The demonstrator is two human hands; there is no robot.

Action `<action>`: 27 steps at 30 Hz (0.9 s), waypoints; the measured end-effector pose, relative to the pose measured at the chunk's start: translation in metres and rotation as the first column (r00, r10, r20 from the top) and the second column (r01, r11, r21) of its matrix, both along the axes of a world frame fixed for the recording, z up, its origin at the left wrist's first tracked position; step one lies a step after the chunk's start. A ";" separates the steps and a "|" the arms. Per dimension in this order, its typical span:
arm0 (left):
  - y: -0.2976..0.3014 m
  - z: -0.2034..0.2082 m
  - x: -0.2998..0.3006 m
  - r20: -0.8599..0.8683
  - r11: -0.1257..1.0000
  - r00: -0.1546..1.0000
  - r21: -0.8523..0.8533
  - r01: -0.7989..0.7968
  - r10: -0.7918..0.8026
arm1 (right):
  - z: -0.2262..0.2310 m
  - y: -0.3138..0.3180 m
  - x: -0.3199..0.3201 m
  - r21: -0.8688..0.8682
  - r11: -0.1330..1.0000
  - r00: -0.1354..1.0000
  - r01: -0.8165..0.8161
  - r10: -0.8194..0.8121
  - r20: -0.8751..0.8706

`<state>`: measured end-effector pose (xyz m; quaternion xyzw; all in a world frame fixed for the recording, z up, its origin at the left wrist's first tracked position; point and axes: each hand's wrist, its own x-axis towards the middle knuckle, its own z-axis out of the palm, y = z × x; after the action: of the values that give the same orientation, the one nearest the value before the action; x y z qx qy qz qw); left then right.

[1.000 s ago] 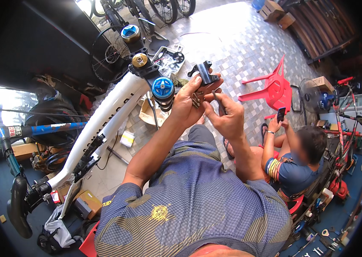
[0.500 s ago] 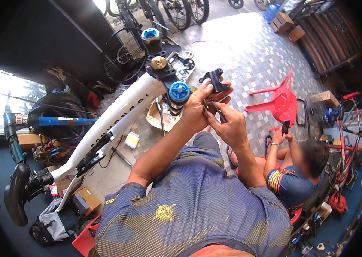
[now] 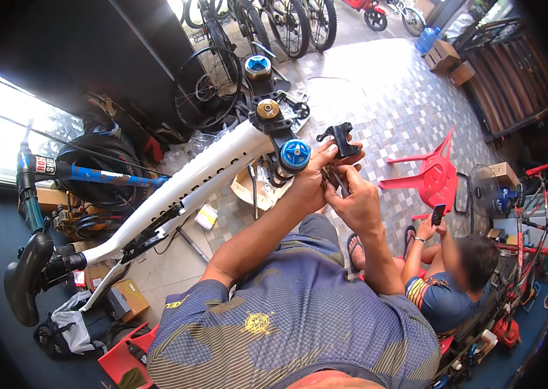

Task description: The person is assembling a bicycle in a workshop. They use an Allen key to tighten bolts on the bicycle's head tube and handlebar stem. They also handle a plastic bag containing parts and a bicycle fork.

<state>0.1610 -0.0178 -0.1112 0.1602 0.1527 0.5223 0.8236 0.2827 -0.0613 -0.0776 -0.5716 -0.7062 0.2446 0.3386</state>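
Note:
In front of my chest, my left hand [image 3: 313, 174] holds a black clamp-shaped bike part [image 3: 338, 140], which looks like a handlebar stem, at its fingers. My right hand [image 3: 358, 202] is closed beside it, thumb and fingers pinching a thin dark rod-like tool [image 3: 344, 185]. The fingertips of both hands meet around small metal pieces, too small to name. Just left of my hands is the white bike frame [image 3: 206, 172], with a double-crown fork. A blue cap [image 3: 295, 154] tops the nearer fork leg, another blue cap [image 3: 258, 64] the farther one, and a gold cap [image 3: 267, 109] sits between.
A red plastic chair [image 3: 432, 175] stands to the right. Near it a seated person [image 3: 449, 279] holds a phone [image 3: 438, 214]. Several bikes [image 3: 287, 29] and a loose wheel [image 3: 208, 86] are at the back. A saddle [image 3: 24, 279] is at the left; cardboard boxes [image 3: 128, 299] lie below.
The view has shifted, so most of the scene sits lower and farther right. Both hands keep their grips, with the right hand's fingers slightly changed around the tool.

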 end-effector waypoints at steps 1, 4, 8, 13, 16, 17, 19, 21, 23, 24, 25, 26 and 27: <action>0.000 0.000 0.000 0.002 1.000 1.000 -0.001 -0.002 0.002 | 0.000 0.001 0.001 -0.029 1.000 1.000 0.004 -0.005 -0.020; 0.000 0.004 0.000 0.000 1.000 1.000 0.000 0.003 -0.003 | -0.001 0.001 0.003 -0.091 0.996 0.997 0.011 -0.018 -0.078; 0.000 0.004 0.000 0.012 1.000 1.000 0.016 0.011 -0.011 | -0.007 0.000 0.003 -0.065 0.998 0.982 0.008 -0.020 -0.187; 0.000 0.003 -0.001 0.047 1.000 0.999 -0.003 0.008 -0.008 | 0.004 -0.005 0.004 -0.080 0.995 0.977 0.063 -0.078 -0.197; 0.000 -0.001 0.000 0.022 0.999 1.000 0.033 0.020 -0.020 | 0.004 -0.005 0.010 -0.088 0.993 0.972 0.081 -0.098 -0.212; 0.000 -0.001 0.000 0.036 0.999 0.999 0.025 0.024 -0.025 | 0.007 -0.004 0.011 -0.080 0.993 0.971 0.083 -0.099 -0.218; -0.001 0.000 0.001 0.040 1.000 0.999 0.007 0.022 -0.022 | 0.006 -0.004 0.014 -0.059 0.994 0.965 0.092 -0.104 -0.240; -0.003 0.005 0.001 0.056 1.000 0.998 -0.007 0.015 -0.015 | 0.007 -0.004 0.016 -0.055 0.992 0.960 0.118 -0.128 -0.251; -0.002 0.003 0.001 0.049 1.000 0.998 0.001 0.025 -0.025 | 0.009 -0.005 0.017 -0.033 0.991 0.956 0.131 -0.135 -0.262; -0.001 0.002 0.000 0.045 1.000 0.999 0.005 0.029 -0.029 | 0.009 -0.005 0.018 -0.014 0.991 0.955 0.131 -0.130 -0.268; -0.002 0.001 0.000 0.046 1.000 0.999 0.002 0.028 -0.028 | 0.009 -0.005 0.018 0.006 0.991 0.954 0.132 -0.125 -0.274; -0.002 0.000 0.000 0.047 1.000 0.999 -0.001 0.027 -0.027 | 0.010 -0.005 0.019 0.017 0.990 0.951 0.137 -0.126 -0.283; -0.002 -0.001 0.001 0.048 1.000 0.999 -0.004 0.026 -0.025 | 0.010 -0.005 0.021 0.029 0.989 0.948 0.142 -0.127 -0.293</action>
<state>0.1615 -0.0201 -0.1125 0.1476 0.1319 0.5151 0.8340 0.3034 -0.0664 -0.0678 -0.5677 -0.6143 0.2845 0.4684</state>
